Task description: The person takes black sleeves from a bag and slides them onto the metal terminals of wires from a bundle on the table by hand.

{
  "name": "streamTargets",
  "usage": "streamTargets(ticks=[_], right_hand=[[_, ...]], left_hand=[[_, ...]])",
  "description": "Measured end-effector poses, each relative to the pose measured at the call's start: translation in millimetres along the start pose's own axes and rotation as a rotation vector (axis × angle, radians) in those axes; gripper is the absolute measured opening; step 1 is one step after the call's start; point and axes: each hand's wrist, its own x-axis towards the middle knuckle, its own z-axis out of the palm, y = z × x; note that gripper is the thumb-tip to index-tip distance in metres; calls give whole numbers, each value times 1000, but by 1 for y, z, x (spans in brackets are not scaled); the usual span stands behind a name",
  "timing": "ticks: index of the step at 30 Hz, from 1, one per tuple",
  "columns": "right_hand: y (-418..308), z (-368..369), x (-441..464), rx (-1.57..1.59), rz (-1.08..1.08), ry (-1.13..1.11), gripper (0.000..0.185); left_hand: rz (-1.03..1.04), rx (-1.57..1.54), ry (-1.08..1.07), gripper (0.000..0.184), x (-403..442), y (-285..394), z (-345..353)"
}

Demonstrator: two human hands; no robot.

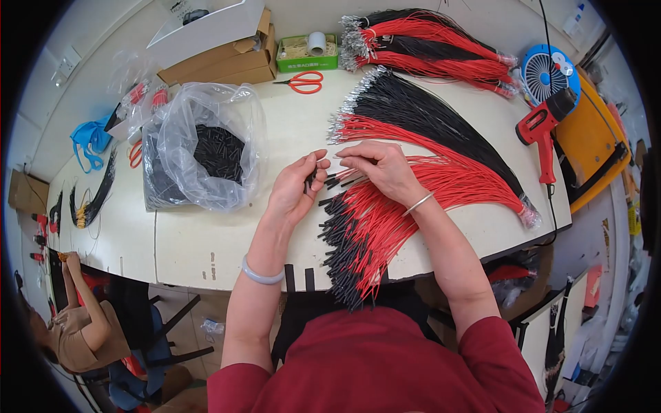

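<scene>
- Your L hand (295, 187): grip curled on blk sleeves (310, 182).
- R hand (385, 172): fingertips close; can't tell if holding.
- Red wires (451, 180) on tabletop (296, 117), beneath R hand: prob. light, limp; hold nr ends.

Small pieces half lost in the hands — and a frame that darkens at its corners.
The curled fingers of the left hand (297, 184) partly cover some black pieces (311, 180), too many hidden to count; what the right hand (387, 168) pinches is too small to tell. The right forearm (449, 241) hides a stretch of the red wires (471, 177) on the bench (289, 113). Cloudy folds of the plastic bag (237, 107) blur the contents around its mouth. Print on the green box (308, 65) is too small to read. The heat gun (544, 131) overlaps the blue fan (542, 70); the bottom edge crops the red shirt (385, 365).
</scene>
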Motion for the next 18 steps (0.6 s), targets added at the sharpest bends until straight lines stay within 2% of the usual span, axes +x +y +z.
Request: streamTargets(ticks=[3,9,14,18], right_hand=[[3,1,1,-158,-160,24,16],[1,6,0,-87,-96,86,14],[-1,5,-2,-156,-70,92,14],[1,6,-1,-151,-82,65,11]], left_hand=[[-38,-50,-4,29,-1,2,10],[29,41,21,26,0,-4,3],[20,106,15,23,2,-6,5],[28,218,94,25,-1,-6,14]])
